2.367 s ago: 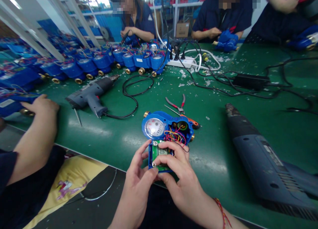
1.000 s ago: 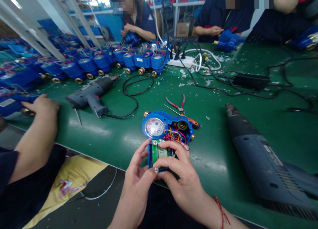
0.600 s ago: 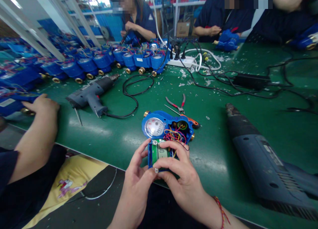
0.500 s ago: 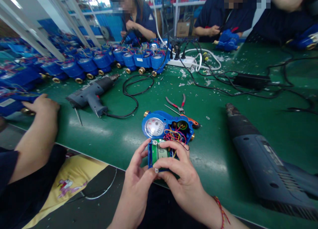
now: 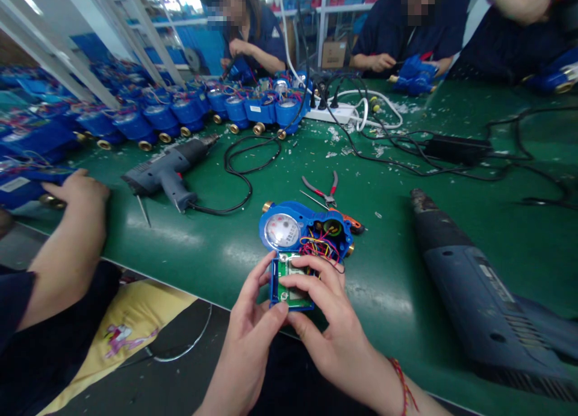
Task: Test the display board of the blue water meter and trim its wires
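Note:
Close to the bench's front edge, my left hand (image 5: 255, 329) grips the left side of a small blue box with a green circuit board (image 5: 283, 280) and a display inside. My right hand (image 5: 334, 310) is around the box's right side, its fingers lying over the board and partly hiding the display. Just beyond it sits the blue water meter (image 5: 282, 230), with a round dial on the left and an open compartment on the right. Red, yellow and black wires (image 5: 318, 246) spill from that compartment toward the board.
Pliers (image 5: 327, 194) and an orange-handled screwdriver (image 5: 350, 221) lie behind the meter. One heat gun (image 5: 474, 283) is at right, another (image 5: 169, 170) at left. Several blue meters (image 5: 162, 122), a power strip (image 5: 329, 112) and cables stand farther back. A co-worker's hand (image 5: 81, 190) is at left; other people work opposite.
My right fingers have shifted on the board, uncovering its lower left part and covering more of the display. The left hand keeps its hold, and the meter has hardly moved.

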Motion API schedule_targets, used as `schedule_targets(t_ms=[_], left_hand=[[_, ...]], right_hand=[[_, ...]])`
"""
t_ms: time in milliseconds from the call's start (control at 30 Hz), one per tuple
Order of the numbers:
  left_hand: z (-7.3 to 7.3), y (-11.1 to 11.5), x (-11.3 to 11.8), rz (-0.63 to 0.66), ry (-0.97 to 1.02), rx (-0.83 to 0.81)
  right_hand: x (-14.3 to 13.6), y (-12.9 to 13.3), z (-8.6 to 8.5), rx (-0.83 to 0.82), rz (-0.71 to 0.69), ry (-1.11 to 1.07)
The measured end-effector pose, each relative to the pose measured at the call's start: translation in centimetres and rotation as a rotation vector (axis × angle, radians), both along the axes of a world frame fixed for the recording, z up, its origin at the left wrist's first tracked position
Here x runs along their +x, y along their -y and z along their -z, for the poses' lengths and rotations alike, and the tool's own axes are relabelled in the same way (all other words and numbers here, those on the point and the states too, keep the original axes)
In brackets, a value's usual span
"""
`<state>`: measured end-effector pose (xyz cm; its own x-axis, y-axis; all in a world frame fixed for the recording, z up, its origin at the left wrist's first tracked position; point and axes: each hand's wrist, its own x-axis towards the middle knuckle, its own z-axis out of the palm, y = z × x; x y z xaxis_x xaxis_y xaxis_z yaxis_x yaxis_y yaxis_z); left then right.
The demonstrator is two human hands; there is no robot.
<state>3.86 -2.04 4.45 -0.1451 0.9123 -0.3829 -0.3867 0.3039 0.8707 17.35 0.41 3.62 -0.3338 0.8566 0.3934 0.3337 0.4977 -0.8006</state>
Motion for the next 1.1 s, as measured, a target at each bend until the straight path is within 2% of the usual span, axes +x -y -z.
schedule_targets(t_ms=[267, 633, 1100], left_hand=[[0.11, 0.32, -0.37, 0.051, 0.022, 0.045], [0.30, 0.33, -0.29, 0.006, -0.065, -0.004], [0.04, 0.09, -0.10, -0.051, -0.028, -0.028]], right_hand=[[0.18, 0.12, 0.05, 0.004, -0.033, -0.008], [-0.03, 0.21, 0.59, 0.010, -0.033, -0.032], [0.01, 0.07, 0.80, 0.044, -0.024, -0.065]])
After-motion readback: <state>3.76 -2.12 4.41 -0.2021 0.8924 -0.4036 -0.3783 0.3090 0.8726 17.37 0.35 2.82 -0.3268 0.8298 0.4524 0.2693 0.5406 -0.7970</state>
